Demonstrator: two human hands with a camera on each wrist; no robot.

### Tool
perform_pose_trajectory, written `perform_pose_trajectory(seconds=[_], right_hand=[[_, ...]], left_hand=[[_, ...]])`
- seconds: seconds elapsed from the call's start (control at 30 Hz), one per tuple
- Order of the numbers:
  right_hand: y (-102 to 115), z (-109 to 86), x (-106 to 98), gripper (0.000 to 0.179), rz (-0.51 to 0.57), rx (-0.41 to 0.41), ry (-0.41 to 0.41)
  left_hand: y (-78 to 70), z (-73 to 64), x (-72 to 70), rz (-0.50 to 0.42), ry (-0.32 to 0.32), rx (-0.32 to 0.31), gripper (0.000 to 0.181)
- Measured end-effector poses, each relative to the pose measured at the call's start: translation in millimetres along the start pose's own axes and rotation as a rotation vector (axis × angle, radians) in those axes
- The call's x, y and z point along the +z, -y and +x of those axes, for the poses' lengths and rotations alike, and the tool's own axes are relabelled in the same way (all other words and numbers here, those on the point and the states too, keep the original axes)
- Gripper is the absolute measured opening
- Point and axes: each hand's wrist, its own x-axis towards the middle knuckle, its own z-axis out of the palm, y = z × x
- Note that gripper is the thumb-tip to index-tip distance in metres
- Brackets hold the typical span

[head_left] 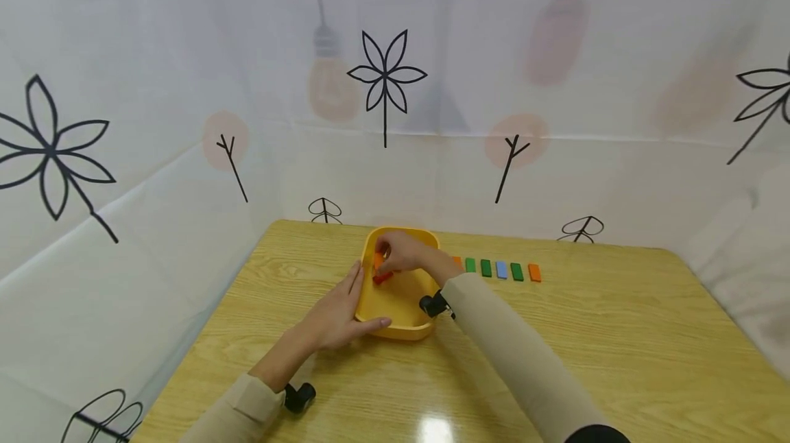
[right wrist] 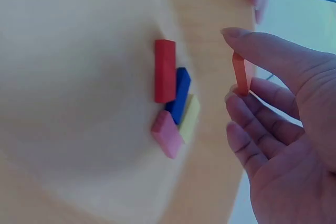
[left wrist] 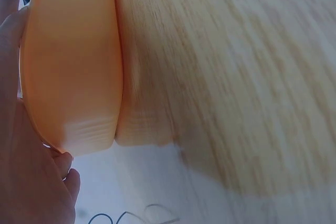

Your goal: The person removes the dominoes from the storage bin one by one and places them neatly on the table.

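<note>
A yellow plastic tray (head_left: 398, 332) stands on the table, and my left hand (head_left: 333, 313) rests along its left side. The fingers there are straight, with the thumb across the near rim. My right hand (head_left: 406, 253) is over the tray's far left part. Between its thumb and fingers it pinches an orange block (right wrist: 240, 74). In the right wrist view, a red block (right wrist: 165, 72), a blue block (right wrist: 181, 94), a pale yellow block (right wrist: 189, 119) and a pink block (right wrist: 167, 137) lie close together inside the tray. The right hand hides part of the tray's inside in the head view.
Right of the tray runs a row of small flat blocks: green (head_left: 486, 268), light blue (head_left: 502, 269), orange (head_left: 534, 273) and others. The right forearm overlaps its left end. Behind the wooden table (head_left: 617, 333) hangs a patterned white cloth (head_left: 444, 175).
</note>
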Motion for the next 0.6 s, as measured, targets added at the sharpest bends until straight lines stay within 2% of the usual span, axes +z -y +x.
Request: perform_pose_trajectory(seconds=[0.3, 0.6], right_hand=[[0.4, -16.0, -10.9, 0.04, 0.023, -0.008, -0.09], [-6.7, -33.9, -13.3, 0.042, 0.079, -0.026, -0.151]], left_hand=[[-0.4, 0.4, -0.5, -0.014, 0.006, -0.009, 0.115], [-0.6, 0.5, 0.5, -0.015, 0.014, -0.014, 0.115]])
